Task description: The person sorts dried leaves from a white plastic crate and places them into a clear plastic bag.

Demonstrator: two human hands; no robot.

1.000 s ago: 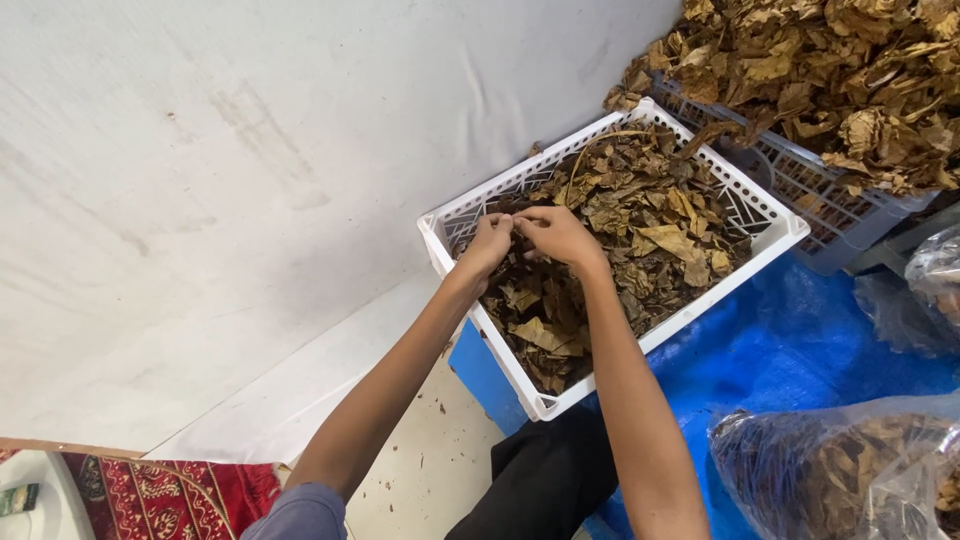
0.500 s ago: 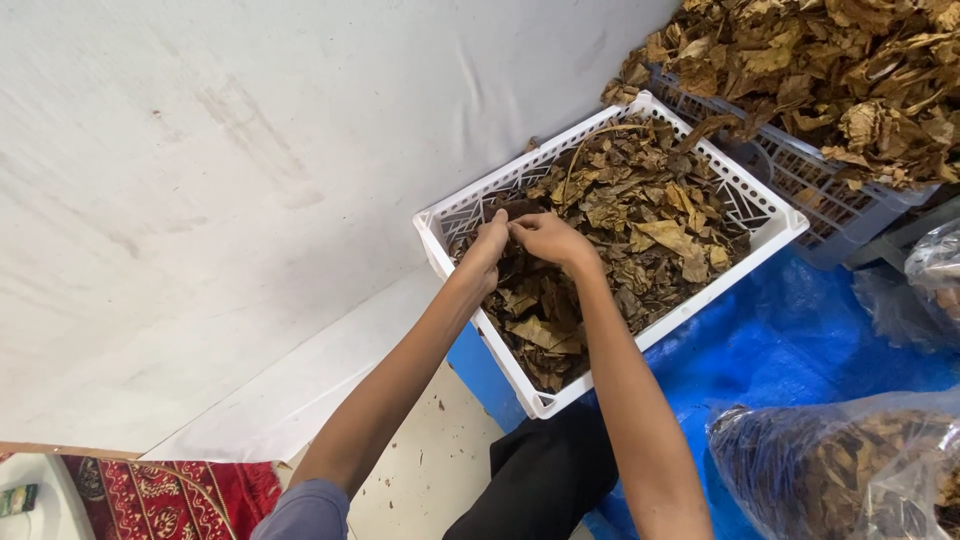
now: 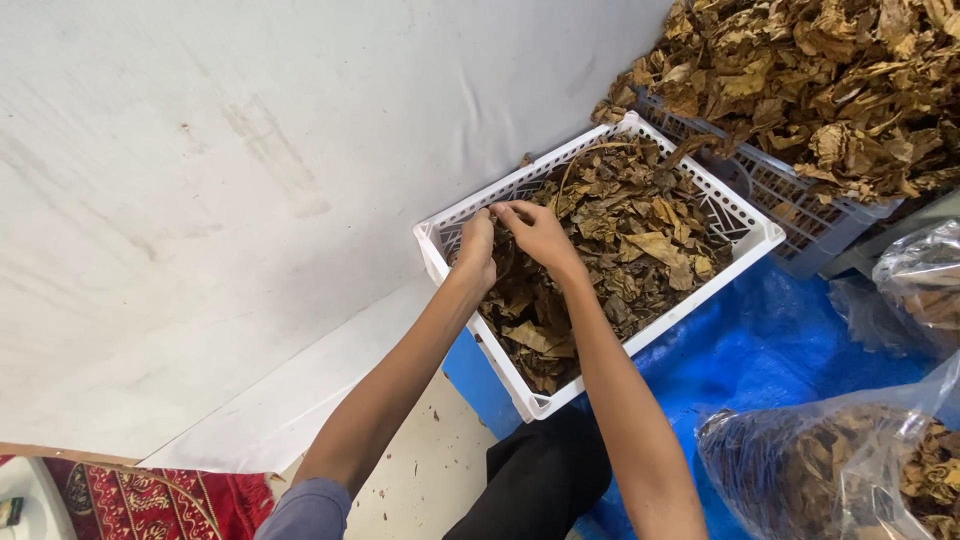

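Two bare forearms of mine reach up from the six o'clock edge toward the middle of the view, running close together and almost parallel, leaning toward one o'clock. Between them at the bottom lies my knee in black trousers [image 3: 545,480], with a red patterned rug [image 3: 150,505] down at seven o'clock and a blue tarp [image 3: 770,370] spreading out to four o'clock.

My left hand [image 3: 477,245] sits at the near left corner of a white plastic crate [image 3: 500,370], wrist straight, fingers curled down into the dry brown leaves [image 3: 630,250] that fill it. The fingers are bent nearly closed, but their tips are buried among the leaves, so I cannot tell whether they have hold of any. My right hand [image 3: 537,232] lies just beside it, touching or nearly touching it, palm down, fingers hooked toward the left hand and pressed onto the same clump of leaves; its grip is likewise hidden.

At four o'clock a clear plastic bag [image 3: 840,470] holds more leaves. Beyond the crate, at one o'clock, a grey crate [image 3: 800,215] is heaped with a big pile of dry leaves [image 3: 830,80]. A white sheet [image 3: 220,190] covers everything from nine to twelve o'clock.
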